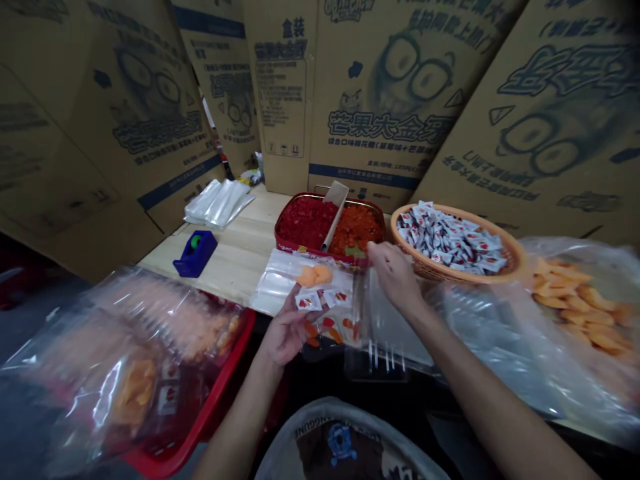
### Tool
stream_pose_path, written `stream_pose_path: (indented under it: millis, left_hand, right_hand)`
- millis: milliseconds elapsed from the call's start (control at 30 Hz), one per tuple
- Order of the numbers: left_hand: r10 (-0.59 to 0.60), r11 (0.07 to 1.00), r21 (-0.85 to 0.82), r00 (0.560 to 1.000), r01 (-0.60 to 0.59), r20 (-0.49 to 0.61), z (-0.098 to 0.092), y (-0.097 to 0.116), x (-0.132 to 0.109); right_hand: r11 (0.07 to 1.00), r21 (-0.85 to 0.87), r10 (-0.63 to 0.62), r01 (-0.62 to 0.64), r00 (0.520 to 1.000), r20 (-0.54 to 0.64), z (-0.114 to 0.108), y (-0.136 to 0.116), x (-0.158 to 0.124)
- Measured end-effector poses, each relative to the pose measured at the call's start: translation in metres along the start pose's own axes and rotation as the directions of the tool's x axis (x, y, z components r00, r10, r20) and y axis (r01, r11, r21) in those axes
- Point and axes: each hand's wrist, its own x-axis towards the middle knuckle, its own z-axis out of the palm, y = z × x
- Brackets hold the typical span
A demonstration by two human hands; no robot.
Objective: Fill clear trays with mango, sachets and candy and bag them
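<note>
Worktop [235, 267] log: left hand [286, 331] curled, gripping a clear plastic bag [275, 283] containing orange pieces [313, 275] and sachets [309, 301]. Right hand [395, 275] pinches clear plastic film [385, 327] just beside it. Farther: red tray [278, 235], wicker basket [425, 267] of white sachets [450, 240], cardboard cartons [395, 80].

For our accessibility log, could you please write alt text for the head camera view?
The left hand holds a clear plastic bag of orange pieces and white sachets; the right hand is beside a round woven basket.
</note>
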Motion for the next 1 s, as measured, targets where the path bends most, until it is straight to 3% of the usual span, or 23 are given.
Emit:
stream_pose_path:
  millis: [167,367,500,567,600,633,700,767,800,900,933,1000]
  left_hand:
    - [0.039,0.999,-0.029,0.998,-0.037,0.046,0.010,-0.014,0.003]
    - [0.055,0.994,0.089,0.998,-0.057,0.020,0.024,-0.024,0.001]
    - [0.018,0.996,0.087,0.999,-0.014,-0.042,0.019,-0.024,0.004]
    - [0.028,0.997,0.071,0.998,-0.024,-0.050,0.019,-0.021,0.006]
    - [0.041,0.997,0.064,0.998,-0.038,-0.048,0.020,-0.019,0.007]
    - [0.055,0.997,0.060,0.998,-0.053,-0.044,0.023,-0.017,0.008]
    - [0.071,0.995,0.074,0.997,-0.068,-0.028,0.032,-0.015,0.010]
    - [0.063,0.991,0.116,0.998,-0.064,0.015,0.043,-0.014,0.013]
    - [0.050,0.987,0.150,0.998,-0.055,0.039,0.047,-0.013,0.015]
    - [0.064,0.920,0.381,0.994,-0.091,0.083,0.050,-0.006,0.032]
    - [0.127,0.830,0.536,0.988,-0.157,0.093,0.047,-0.001,0.041]
    - [0.294,0.488,0.820,0.941,-0.299,0.168,0.038,0.009,0.063]
  right_hand:
    - [0.957,-0.261,-0.080,0.125,0.981,0.174,0.039,-0.051,0.011]
    - [0.926,-0.333,-0.115,0.175,0.975,0.191,0.073,-0.060,0.010]
    - [0.967,-0.252,0.007,0.026,0.991,0.131,0.061,-0.040,0.009]
    - [0.989,-0.051,0.140,-0.135,0.986,0.090,0.046,-0.027,0.003]
    - [0.961,0.119,0.235,-0.249,0.964,0.124,0.038,-0.022,-0.002]
    - [0.871,0.309,0.322,-0.382,0.919,0.227,0.030,-0.017,-0.008]
    - [0.506,0.566,0.355,-0.651,0.755,0.551,0.016,-0.010,-0.022]
    - [0.139,0.593,0.255,-0.793,0.608,0.752,0.005,-0.005,-0.035]
    - [0.011,0.588,0.231,-0.809,0.574,0.786,0.000,-0.003,-0.040]
    - [-0.214,0.623,0.286,-0.753,0.561,0.777,-0.013,0.008,-0.046]
    - [-0.258,0.640,0.315,-0.723,0.564,0.764,-0.018,0.012,-0.046]
    - [-0.311,0.687,0.401,-0.657,0.565,0.721,-0.028,0.021,-0.045]
